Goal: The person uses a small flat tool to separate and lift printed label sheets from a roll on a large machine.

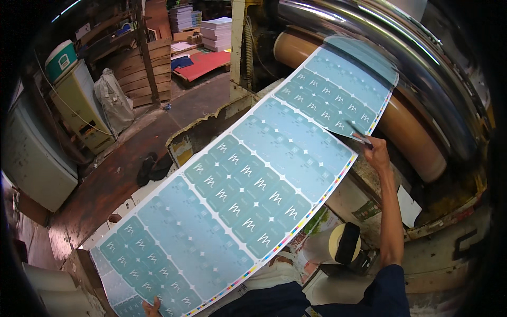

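A long printed sheet (248, 187) in blue-green tones, with rows of rounded tiles and a colour strip along its right edge, runs diagonally from the rollers down to the lower left. At its near end my left hand (152, 307) closes on the sheet, its thumb on top and the other fingers mostly hidden. My right hand (377, 153) is closed around scissors (362, 138) at the sheet's right edge, just below the rollers. A slit opens there and runs inward from that edge; how far it reaches is hard to tell.
Shiny metal rollers (364, 26) and a brown roller (414, 137) fill the upper right. A worn machine edge (216, 117) lies left of the sheet. Below it stands a pale cylindrical container (319, 245) with a black item on top. Paper stacks (216, 34) sit far back.
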Demonstrator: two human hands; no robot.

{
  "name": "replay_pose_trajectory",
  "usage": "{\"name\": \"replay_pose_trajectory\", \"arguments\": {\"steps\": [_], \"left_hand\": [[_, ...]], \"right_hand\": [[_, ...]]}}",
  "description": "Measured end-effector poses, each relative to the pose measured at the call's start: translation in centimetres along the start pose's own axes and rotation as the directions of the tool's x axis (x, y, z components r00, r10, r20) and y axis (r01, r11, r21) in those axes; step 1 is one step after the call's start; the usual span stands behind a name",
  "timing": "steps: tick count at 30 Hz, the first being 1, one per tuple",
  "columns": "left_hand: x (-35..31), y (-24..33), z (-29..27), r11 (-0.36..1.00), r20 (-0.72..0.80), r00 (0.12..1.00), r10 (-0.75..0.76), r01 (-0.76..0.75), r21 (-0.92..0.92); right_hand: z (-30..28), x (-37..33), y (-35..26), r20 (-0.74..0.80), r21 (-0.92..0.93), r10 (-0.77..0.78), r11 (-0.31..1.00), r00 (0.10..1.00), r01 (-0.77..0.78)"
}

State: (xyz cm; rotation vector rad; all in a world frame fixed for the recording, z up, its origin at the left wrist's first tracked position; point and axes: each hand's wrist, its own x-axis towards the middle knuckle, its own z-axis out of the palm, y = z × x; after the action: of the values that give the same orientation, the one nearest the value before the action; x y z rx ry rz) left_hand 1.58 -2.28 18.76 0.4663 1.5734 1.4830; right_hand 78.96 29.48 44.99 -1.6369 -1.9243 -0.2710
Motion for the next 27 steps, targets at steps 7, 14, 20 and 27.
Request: {"name": "replay_pose_trajectory", "arguments": {"steps": [7,14,20,27], "left_hand": [[-0.9,5.5,1.2,0.996,0.004,0.999,-0.044,0.044,0.083],[15.7,-4.1,-3.4,0.994,0.068,0.997,0.027,-0.034,0.103],[20.9,-7.9,0.6,0.989,0.016,1.000,0.014,-0.016,0.145],[22.9,-9.4,6.4,0.960,0.126,0.972,0.199,-0.219,0.176]], "right_hand": [[-3.1,-1.2,-0.9,-0.121,0.308,0.196,0.939,0.973,-0.151],[8.5,-9.8,-18.5,-0.233,0.549,0.417,0.802,0.879,-0.235],[11.6,-15.1,-24.0,-0.179,0.639,0.551,0.695,0.815,-0.330],[11.7,-14.7,-25.2,-0.043,0.735,0.649,0.536,0.759,-0.416]]}}
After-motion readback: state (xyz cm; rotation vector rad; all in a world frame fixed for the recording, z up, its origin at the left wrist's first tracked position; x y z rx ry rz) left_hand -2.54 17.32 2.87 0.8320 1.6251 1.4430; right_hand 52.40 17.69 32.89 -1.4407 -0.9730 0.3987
